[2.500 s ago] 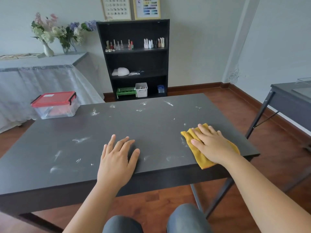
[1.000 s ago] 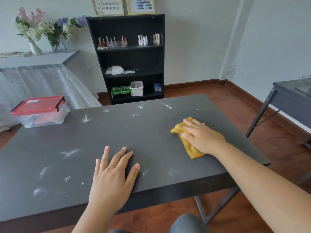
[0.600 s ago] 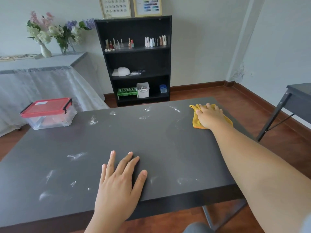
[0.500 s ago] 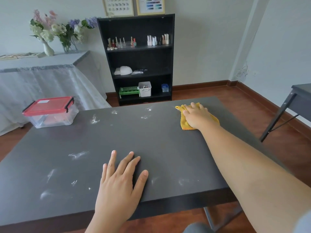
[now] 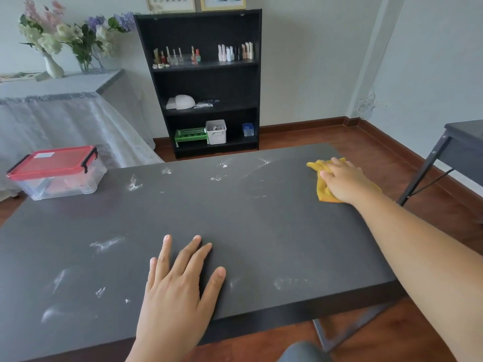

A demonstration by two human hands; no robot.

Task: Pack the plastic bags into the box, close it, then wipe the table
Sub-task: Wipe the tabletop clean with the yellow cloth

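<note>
On the dark counter (image 5: pixel 235 212), seen from the head camera, the right hand (image 5: pixel 342 180) presses a yellow cloth (image 5: pixel 322 189) flat near the far right corner, arm stretched well forward. Half a second ago the hand and cloth were further left along the far edge; they have since swept back toward the right side. A faint curved smear shows where the cloth passed, and the right half looks mostly clean. This suggests wiping is well under way but not finished: white powdery marks (image 5: pixel 107 242) remain on the left half and along the far edge, with a faint one by the near edge.

The right hand's fingers lie spread over the cloth, pressing rather than gripping it. The left hand (image 5: pixel 177 286) rests palm down near the front edge, fingers straight and fanned, holding nothing and apparently bracing the body.

At the far left corner sits the clear plastic box (image 5: pixel 60 176), its red lid (image 5: pixel 51 162) on and the black latch facing us down, so packing and closing appear done.
</note>
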